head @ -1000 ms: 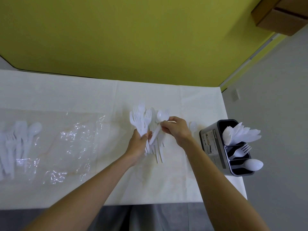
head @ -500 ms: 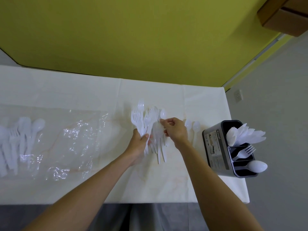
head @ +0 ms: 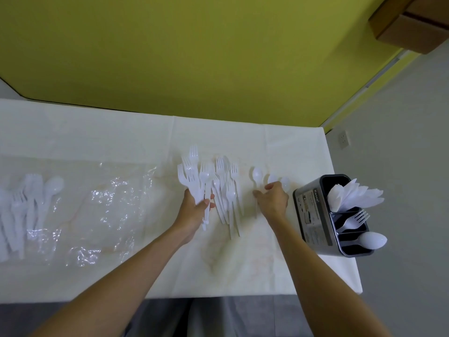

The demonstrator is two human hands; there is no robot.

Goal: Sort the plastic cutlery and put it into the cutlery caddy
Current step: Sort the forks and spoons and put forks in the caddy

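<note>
**Forks in my left, spoons under my right**

My left hand (head: 196,209) is wrapped round the handles of a fan of forks (head: 192,181). My right hand (head: 273,201), well apart from it, hovers over three spoons (head: 257,175) lying near the caddy (head: 312,215); whether it pinches a handle, I can't tell. A mixed pile (head: 228,190) lies on the table (head: 121,132) between my hands. This plastic looks feather-light, slick and bendy, likely to snap if forced, so I'd grip handles mid-length, squared together.
</note>
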